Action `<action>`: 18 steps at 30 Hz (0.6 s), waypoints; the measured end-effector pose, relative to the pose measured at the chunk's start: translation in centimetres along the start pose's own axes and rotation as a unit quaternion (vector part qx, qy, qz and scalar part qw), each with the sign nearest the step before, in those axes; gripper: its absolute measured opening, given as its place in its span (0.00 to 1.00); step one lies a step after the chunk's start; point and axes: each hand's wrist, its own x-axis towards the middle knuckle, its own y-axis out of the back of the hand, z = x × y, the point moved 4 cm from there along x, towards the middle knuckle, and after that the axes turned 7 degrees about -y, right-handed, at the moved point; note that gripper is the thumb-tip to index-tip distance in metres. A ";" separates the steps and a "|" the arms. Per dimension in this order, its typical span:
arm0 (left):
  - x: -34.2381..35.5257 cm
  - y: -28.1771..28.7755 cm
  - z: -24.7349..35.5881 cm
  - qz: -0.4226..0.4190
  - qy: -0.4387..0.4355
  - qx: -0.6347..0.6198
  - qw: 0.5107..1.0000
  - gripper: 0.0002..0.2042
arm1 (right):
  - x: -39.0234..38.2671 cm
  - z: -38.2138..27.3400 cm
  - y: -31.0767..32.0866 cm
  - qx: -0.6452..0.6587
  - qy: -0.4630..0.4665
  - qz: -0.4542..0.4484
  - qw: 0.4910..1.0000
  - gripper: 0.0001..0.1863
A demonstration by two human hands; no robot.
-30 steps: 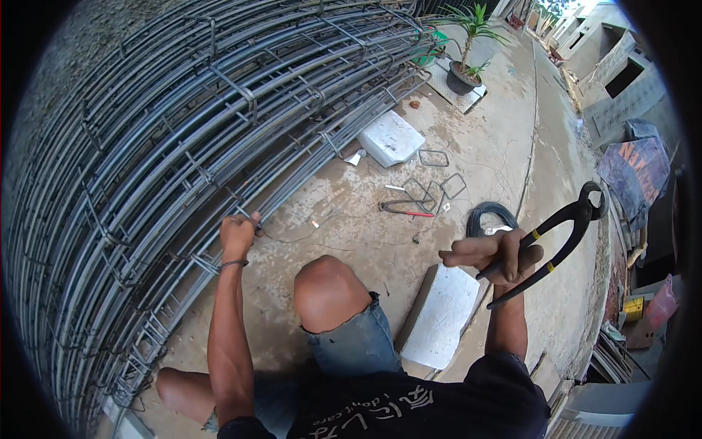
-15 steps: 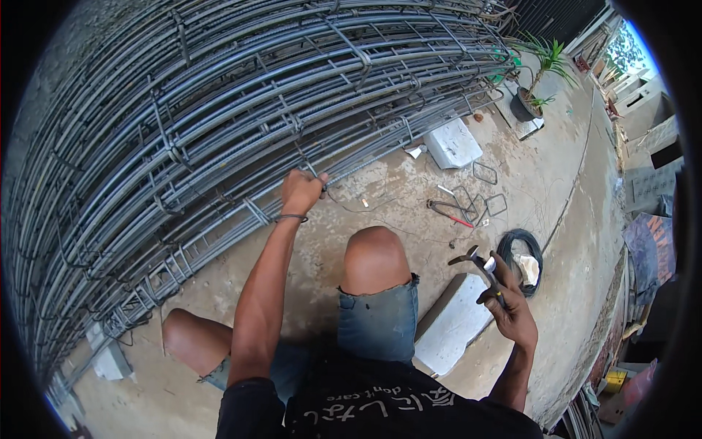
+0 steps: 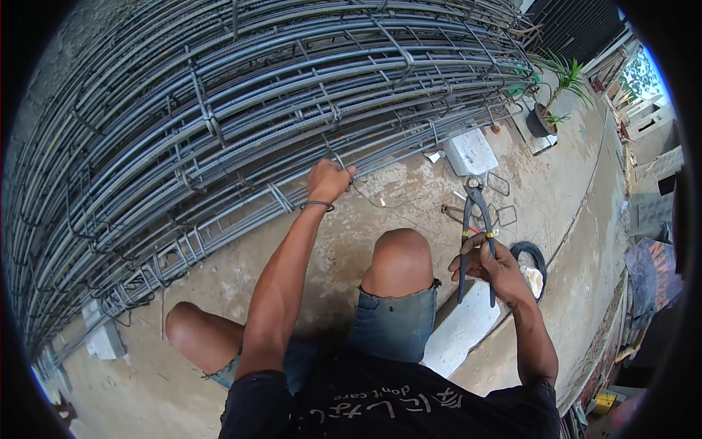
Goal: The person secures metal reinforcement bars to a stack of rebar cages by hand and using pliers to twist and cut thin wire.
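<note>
The left hand (image 3: 327, 181) is kept closed on a tie wire (image 3: 365, 196) at the rebar cage (image 3: 219, 110), while the nippers (image 3: 475, 234), gripped in the right hand (image 3: 491, 267), have been swung upright toward it.
</note>
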 end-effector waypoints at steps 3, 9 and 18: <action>0.4 -0.4 0.3 -0.009 0.001 -0.020 1.000 0.17 | 2.7 -5.7 0.9 -0.595 0.092 0.206 0.772 0.19; 0.8 -1.4 0.0 -0.056 0.019 -0.041 0.997 0.18 | 7.7 -5.1 -8.4 -0.877 0.214 0.217 0.372 0.24; 1.8 -1.6 -0.5 -0.032 0.003 -0.054 0.998 0.20 | 10.7 -2.5 -12.1 -0.946 0.120 0.259 0.154 0.27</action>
